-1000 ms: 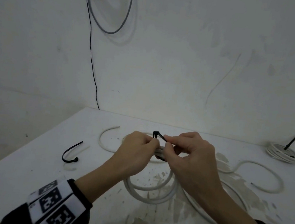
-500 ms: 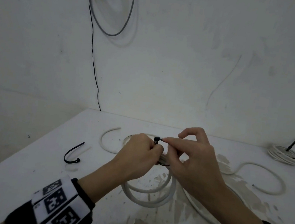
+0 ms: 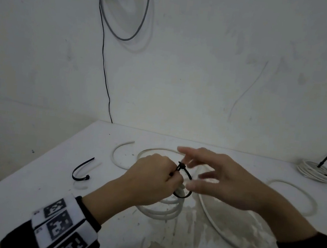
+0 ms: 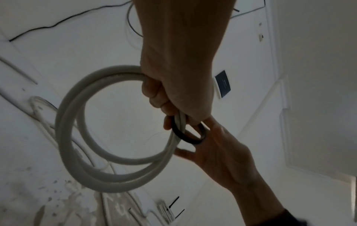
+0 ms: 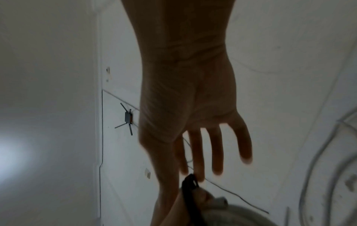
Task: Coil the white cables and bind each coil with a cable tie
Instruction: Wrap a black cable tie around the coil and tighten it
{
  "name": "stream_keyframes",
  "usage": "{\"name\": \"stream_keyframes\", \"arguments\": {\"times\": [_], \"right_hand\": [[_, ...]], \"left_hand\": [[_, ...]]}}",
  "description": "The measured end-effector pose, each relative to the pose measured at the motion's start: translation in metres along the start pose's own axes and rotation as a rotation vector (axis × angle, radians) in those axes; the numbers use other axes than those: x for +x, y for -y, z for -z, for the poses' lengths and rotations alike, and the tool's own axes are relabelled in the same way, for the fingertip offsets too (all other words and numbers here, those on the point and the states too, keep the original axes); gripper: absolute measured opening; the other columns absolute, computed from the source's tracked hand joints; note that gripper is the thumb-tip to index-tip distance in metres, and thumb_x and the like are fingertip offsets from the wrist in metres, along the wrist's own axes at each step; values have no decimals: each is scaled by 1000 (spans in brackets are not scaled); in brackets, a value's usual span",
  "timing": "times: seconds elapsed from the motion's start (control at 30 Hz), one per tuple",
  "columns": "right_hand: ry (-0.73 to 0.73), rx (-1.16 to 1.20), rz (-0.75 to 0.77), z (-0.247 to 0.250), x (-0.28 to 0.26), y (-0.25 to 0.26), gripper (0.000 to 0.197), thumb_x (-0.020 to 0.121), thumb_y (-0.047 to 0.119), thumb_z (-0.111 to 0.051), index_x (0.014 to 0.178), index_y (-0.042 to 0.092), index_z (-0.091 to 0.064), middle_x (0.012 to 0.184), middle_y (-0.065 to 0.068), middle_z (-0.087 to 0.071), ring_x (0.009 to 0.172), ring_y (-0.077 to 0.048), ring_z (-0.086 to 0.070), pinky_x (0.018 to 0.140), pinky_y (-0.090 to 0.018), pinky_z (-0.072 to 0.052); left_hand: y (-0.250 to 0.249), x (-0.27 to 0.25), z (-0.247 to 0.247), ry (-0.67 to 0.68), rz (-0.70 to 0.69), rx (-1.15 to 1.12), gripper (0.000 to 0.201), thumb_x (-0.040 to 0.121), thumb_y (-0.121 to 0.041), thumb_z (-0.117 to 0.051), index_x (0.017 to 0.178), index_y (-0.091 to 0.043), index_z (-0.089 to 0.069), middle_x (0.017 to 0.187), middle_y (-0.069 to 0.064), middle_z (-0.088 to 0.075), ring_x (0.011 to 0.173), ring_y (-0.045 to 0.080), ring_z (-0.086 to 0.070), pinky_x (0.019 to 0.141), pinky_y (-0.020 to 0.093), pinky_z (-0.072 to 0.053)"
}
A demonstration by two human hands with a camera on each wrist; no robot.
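Observation:
My left hand (image 3: 152, 181) grips a small coil of white cable (image 3: 160, 211) just above the table; the loops hang below the fist (image 4: 173, 94) as the coil (image 4: 81, 137). A black cable tie (image 3: 183, 177) is looped loosely round the bundle beside my left fingers, its head sticking up, and the loop (image 4: 190, 136) is wide. My right hand (image 3: 219, 179) hovers to the right of the tie with fingers spread and straight (image 5: 216, 149), holding nothing; its fingertips are close to the black cable tie (image 5: 190, 188).
A spare black cable tie (image 3: 82, 169) lies on the white table (image 3: 27, 200) to the left. A bound white coil (image 3: 314, 171) with a black tie tail sits at the far right. Loose white cable (image 3: 297, 196) trails right; another stretch (image 3: 120, 151) curves behind my hands.
My right hand has let go of the tie's tail and opened its fingers, drawing slightly right. The left hand keeps its grip on the coil, and the tie now stands as a closed loop.

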State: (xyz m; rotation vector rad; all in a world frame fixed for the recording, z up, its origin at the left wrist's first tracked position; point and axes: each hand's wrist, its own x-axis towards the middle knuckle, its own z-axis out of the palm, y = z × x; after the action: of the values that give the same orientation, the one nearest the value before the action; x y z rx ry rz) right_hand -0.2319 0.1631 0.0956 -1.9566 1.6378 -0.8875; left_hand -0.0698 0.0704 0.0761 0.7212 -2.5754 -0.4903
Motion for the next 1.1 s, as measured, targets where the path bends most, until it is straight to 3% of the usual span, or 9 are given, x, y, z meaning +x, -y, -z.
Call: {"name": "stream_keyframes", "arguments": {"times": [0.13, 0.27, 0.37, 0.43, 0.57, 0.67, 0.87, 1.0, 1.1], "right_hand": [[-33, 51, 85, 5, -2, 3, 49, 69, 16, -81, 115, 29, -67, 101, 6, -66, 101, -14, -61, 81, -37, -56], [-153, 76, 151, -1, -3, 6, 43, 67, 9, -82, 107, 18, -70, 94, 0, -71, 94, -16, -65, 78, -31, -56], [-210, 67, 156, -4, -3, 7, 42, 65, 2, -82, 103, 18, -72, 91, -1, -73, 91, -16, -67, 77, -29, -56], [-232, 68, 153, -5, -3, 9, 42, 62, 1, -84, 99, 18, -73, 88, -1, -74, 86, -14, -68, 74, -27, -57], [-305, 88, 162, -6, -2, 12, 31, 60, 1, -85, 86, 14, -75, 77, -3, -74, 71, -14, -71, 72, -24, -57], [-310, 57, 188, -9, -2, 13, 22, 64, -3, -82, 80, 10, -74, 72, -2, -74, 68, -12, -71, 71, -22, -57], [-367, 4, 188, -14, -2, 12, 17, 66, -2, -80, 74, 11, -72, 69, 1, -73, 66, -9, -70, 70, -20, -56], [-268, 202, 34, -3, 1, 15, 8, 78, 5, -72, 83, 8, -67, 73, -11, -73, 67, -16, -69, 62, -24, -54], [-199, 230, -37, 3, 4, 18, 16, 83, 8, -68, 98, 12, -64, 73, -13, -71, 66, -15, -65, 56, -25, -49]], "left_hand": [[3, 2, 4, 12, -60, -15, 40, 90, -18, -45, 52, -12, -36, 45, 0, -36, 44, 14, -29, 50, 29, -28], [2, 2, 4, 3, -110, 4, 36, 89, -21, -44, 55, -10, -44, 46, 1, -40, 43, 13, -30, 48, 26, -25], [2, 3, 5, -7, -139, 25, 38, 84, -32, -35, 61, -9, -55, 55, 6, -58, 44, 13, -36, 48, 27, -29], [4, 5, 4, -22, -152, 63, 41, 87, -32, -34, 69, -3, -58, 64, 10, -63, 46, 14, -39, 50, 28, -31], [2, 4, 4, -5, -168, 106, 37, 93, -28, -37, 68, -7, -55, 54, 2, -50, 45, 13, -36, 48, 27, -27], [2, 3, 2, 0, -165, 115, 44, 84, -35, -29, 73, -5, -58, 58, 7, -56, 47, 15, -38, 50, 30, -30], [3, 4, 0, 23, -132, 25, 35, 94, -30, -33, 75, -11, -56, 70, 7, -65, 54, 19, -48, 55, 33, -38], [8, 4, -1, 50, -191, 45, 39, 87, -37, -25, 87, -17, -58, 76, 2, -68, 60, 19, -57, 59, 36, -44], [8, 7, 1, 57, -221, 74, 42, 88, -37, -25, 95, -17, -61, 79, 1, -70, 61, 17, -59, 60, 34, -46]]}}
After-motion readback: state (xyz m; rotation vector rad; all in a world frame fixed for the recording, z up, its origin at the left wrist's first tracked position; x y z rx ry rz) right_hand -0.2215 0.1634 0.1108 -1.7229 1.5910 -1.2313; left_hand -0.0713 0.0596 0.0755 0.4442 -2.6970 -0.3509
